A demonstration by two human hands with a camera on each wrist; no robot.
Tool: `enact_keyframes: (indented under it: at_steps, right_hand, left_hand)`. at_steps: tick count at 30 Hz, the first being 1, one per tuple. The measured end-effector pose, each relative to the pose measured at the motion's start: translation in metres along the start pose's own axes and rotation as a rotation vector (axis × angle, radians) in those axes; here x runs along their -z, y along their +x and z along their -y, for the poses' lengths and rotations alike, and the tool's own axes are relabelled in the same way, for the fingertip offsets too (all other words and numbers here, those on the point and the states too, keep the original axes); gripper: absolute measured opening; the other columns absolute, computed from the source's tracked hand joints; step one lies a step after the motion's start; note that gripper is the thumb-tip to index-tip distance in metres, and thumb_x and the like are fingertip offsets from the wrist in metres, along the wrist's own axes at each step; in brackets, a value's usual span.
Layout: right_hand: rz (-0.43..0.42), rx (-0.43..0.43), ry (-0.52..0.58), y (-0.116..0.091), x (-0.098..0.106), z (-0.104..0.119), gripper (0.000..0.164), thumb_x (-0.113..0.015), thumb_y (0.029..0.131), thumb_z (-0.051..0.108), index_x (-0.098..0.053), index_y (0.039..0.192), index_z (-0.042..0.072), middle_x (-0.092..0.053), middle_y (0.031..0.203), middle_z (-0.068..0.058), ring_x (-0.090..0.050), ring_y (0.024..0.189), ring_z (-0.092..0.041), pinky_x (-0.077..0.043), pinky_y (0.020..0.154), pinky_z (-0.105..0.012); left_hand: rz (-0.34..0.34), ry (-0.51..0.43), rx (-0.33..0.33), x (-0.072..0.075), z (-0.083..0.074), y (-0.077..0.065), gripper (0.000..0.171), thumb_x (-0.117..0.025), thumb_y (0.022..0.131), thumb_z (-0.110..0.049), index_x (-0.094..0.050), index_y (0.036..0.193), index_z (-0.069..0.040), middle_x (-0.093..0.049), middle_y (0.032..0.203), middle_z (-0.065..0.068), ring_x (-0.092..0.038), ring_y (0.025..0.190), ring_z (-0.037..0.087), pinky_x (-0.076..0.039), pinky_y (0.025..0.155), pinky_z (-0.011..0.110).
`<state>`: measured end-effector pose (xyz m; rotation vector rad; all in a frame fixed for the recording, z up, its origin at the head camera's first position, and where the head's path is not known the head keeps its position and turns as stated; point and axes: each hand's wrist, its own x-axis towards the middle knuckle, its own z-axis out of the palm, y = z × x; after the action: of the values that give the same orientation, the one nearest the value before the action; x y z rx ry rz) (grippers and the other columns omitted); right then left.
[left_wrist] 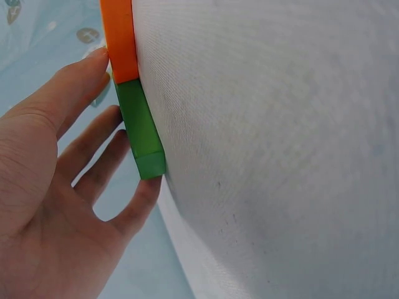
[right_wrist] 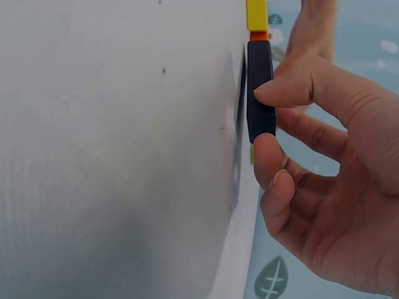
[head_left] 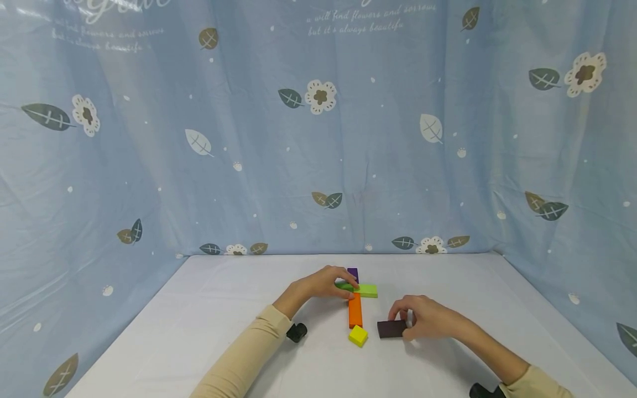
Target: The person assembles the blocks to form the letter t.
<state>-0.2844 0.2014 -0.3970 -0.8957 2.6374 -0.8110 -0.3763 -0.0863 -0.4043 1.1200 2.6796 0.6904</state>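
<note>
Over the white table, my left hand (head_left: 323,282) touches a cross-like layout of blocks, its thumb and fingertips around the junction. In the left wrist view, the thumb is at the end of an orange block (left_wrist: 121,43), and other fingertips are against a green block (left_wrist: 140,121). A lime-green block (head_left: 368,291) extends right, and a purple block (head_left: 353,273) lies at the far end. My right hand (head_left: 430,318) pinches a dark block (head_left: 391,329) between thumb and fingers, right of a yellow block (head_left: 358,336). The yellow block sits turned at an angle at the orange block's near end.
The white-covered table (head_left: 209,309) is bordered by a blue curtain (head_left: 259,138) with leaf and flower prints at the back and sides. A black wrist device (head_left: 297,332) sits by the left forearm, and another (head_left: 485,391) by the right.
</note>
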Motion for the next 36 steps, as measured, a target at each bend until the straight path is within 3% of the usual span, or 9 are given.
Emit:
enact_keyframes:
  at_steps: [15, 36]
  right_hand:
    - [0.03, 0.056, 0.004, 0.005, -0.004, 0.005, 0.031, -0.077, 0.075, 0.011, -0.068, 0.103, 0.021, -0.061, 0.091, 0.002, -0.054, 0.077, -0.013, -0.048, 0.063, -0.02]
    - [0.047, 0.027, 0.011, 0.009, -0.011, 0.012, 0.029, -0.079, 0.077, 0.015, -0.068, 0.102, 0.024, -0.06, 0.09, 0.002, -0.053, 0.072, -0.014, -0.047, 0.063, -0.02]
  left_hand:
    - [-0.003, -0.008, -0.01, 0.001, 0.0, 0.001, 0.027, -0.072, 0.089, -0.029, -0.073, 0.116, -0.023, -0.065, 0.129, -0.003, -0.056, 0.122, 0.015, -0.043, 0.11, 0.039]
    - [-0.007, -0.005, 0.011, 0.001, -0.001, -0.001, 0.027, -0.071, 0.09, -0.031, -0.073, 0.116, -0.025, -0.064, 0.13, -0.004, -0.055, 0.123, 0.014, -0.043, 0.11, 0.04]
